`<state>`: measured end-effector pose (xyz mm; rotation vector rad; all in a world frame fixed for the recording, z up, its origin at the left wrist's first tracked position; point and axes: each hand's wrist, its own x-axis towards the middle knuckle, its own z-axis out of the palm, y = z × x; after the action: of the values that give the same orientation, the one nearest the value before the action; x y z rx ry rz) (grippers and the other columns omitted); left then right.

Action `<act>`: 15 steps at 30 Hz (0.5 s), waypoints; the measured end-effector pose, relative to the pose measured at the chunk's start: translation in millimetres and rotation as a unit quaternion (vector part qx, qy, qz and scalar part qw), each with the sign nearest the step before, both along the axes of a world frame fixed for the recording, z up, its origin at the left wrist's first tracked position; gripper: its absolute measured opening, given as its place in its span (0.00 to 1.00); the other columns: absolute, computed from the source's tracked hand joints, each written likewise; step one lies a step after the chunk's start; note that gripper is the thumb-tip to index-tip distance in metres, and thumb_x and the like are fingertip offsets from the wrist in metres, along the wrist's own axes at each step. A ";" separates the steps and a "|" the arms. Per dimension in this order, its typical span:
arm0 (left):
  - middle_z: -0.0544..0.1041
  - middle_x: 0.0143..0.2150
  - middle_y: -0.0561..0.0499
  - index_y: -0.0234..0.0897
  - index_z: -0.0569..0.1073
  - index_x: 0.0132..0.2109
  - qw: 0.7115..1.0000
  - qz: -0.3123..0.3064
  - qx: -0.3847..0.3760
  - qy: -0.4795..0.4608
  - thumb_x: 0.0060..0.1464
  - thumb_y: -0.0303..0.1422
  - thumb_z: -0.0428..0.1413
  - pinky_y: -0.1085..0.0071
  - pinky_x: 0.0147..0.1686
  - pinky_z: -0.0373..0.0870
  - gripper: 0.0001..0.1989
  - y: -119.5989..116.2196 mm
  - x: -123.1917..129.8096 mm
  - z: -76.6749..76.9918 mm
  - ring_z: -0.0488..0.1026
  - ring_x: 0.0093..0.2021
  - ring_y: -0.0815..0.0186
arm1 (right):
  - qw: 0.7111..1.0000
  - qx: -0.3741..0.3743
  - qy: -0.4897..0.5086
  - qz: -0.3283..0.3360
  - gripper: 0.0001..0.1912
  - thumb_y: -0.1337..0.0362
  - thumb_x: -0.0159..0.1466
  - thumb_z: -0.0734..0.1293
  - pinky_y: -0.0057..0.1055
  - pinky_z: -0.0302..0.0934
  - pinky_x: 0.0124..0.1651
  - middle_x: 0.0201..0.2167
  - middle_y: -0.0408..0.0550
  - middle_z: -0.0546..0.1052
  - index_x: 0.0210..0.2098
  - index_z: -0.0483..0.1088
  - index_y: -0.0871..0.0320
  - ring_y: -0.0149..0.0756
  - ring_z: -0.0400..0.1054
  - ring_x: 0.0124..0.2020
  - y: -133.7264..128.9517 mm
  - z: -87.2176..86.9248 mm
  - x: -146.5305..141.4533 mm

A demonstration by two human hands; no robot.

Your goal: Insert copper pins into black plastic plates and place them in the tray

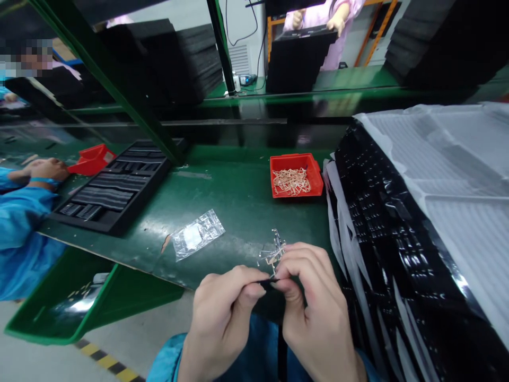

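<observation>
My left hand [225, 307] pinches a small dark strip [267, 281] between thumb and forefinger, low in the middle of the view. At the strip's other end my right hand [314, 302] is closed, its thumb and fingertips meeting at the piece. Just beyond the fingers lies a small heap of thin metal pieces [275, 249], partly hidden by my right hand. Further back stands a red bin [318, 183] holding many thin bent beige pieces [292, 181]. A clear plastic bag [214, 223] with a white label lies flat, left of my hands.
Stacked black trays with white sheets [469, 207] rise on the right. A black compartment tray [119, 223] and another red bin [93, 161] are at left, near a co-worker's hands [45, 170]. A green bin [107, 297] hangs below the green table's edge. Another person stands across the bench.
</observation>
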<state>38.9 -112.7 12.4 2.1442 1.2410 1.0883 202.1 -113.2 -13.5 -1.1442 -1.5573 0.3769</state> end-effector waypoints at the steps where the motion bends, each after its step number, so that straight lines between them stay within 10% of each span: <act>1: 0.84 0.34 0.54 0.41 0.78 0.48 1.000 -0.004 0.007 -0.004 0.73 0.29 0.53 0.74 0.29 0.71 0.09 -0.3 -1.0 -1.0 0.80 0.29 0.69 | 1.000 0.007 0.002 -0.007 0.12 0.78 0.69 0.61 0.35 0.68 0.53 0.33 0.45 0.74 0.36 0.66 0.55 0.37 0.70 0.45 -0.8 -0.3 -1.4; 9: 0.85 0.48 0.45 0.34 0.82 0.48 0.990 -0.039 0.081 -0.108 0.70 0.27 0.59 0.74 0.38 0.83 0.06 -8.4 0.0 0.0 0.85 0.39 0.65 | 0.984 0.152 0.050 -0.075 0.15 0.82 0.65 0.63 0.39 0.75 0.44 0.30 0.43 0.76 0.34 0.71 0.56 0.36 0.73 0.37 -5.8 -6.5 -7.8; 15: 0.86 0.51 0.41 0.40 0.81 0.56 0.982 -0.098 0.094 -0.131 0.70 0.31 0.60 0.63 0.37 0.87 0.10 -9.3 -4.2 6.2 0.87 0.44 0.57 | 0.958 0.226 0.118 -0.132 0.14 0.61 0.75 0.69 0.39 0.76 0.32 0.29 0.43 0.77 0.31 0.73 0.56 0.34 0.74 0.30 -3.6 -9.1 -12.2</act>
<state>34.7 -122.0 18.6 2.1186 0.8199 1.3928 189.9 -116.8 -22.6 -0.8921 -1.1813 -0.0267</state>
